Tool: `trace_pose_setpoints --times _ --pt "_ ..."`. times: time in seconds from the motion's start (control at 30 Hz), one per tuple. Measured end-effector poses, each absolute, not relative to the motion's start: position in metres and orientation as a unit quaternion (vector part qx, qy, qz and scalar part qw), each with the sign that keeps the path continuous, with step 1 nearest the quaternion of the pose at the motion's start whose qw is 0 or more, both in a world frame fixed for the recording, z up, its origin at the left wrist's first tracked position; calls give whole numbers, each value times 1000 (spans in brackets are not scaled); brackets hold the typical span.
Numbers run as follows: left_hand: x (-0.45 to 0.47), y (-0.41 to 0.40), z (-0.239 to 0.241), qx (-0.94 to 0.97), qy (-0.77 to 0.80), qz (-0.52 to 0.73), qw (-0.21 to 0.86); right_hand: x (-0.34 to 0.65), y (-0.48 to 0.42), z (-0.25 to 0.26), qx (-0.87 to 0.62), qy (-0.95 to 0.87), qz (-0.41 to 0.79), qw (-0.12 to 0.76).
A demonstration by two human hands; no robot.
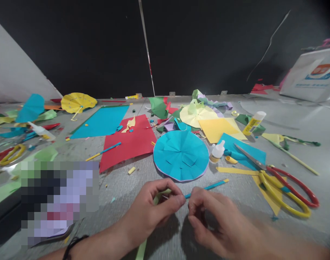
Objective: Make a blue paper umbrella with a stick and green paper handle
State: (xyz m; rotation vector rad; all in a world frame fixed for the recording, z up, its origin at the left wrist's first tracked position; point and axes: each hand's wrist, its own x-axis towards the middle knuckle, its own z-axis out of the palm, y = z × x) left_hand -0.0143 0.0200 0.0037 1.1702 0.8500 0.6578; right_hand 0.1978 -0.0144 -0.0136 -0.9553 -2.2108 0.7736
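Between the thumb and index finger of my left hand (156,206) a light green paper strip (141,249) is pinched, its tail hanging below the palm. My right hand (219,216) is close beside it with curled fingers; what they hold, if anything, is hidden. A thin blue paper stick with a yellow end (215,185) runs behind the right fingers, its near end close to the left fingertips. I cannot tell whether either hand touches it. Just beyond both hands lies a round, pleated blue paper disc (181,153) with a lilac edge.
Scissors with red and yellow handles (284,191) lie at right, past a small white bottle (217,151). A glue stick (254,123) stands behind. Red paper (129,142), blue paper (101,121) and a yellow paper umbrella (78,103) are left. A blurred-out object (60,202) is near my left forearm.
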Motion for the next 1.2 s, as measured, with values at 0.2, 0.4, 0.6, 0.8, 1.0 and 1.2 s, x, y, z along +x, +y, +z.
trace_pose_setpoints --times 0.2,0.4,0.6,0.8,1.0,1.2 --pt "-13 24 4 511 374 292 717 197 -16 -12 -365 -831 228 352" --pt "-13 22 2 521 348 274 730 196 -14 -16 -366 -828 195 377" --pt "-13 21 2 517 349 250 740 195 -16 -13 -367 -845 135 365" --pt "-14 18 1 522 346 251 738 193 -16 -5 -356 -859 100 356" --pt "-14 18 1 520 355 247 737 191 -17 -6 -363 -858 83 353" --pt "-14 17 6 516 362 227 742 192 -17 -10 -371 -852 95 356"
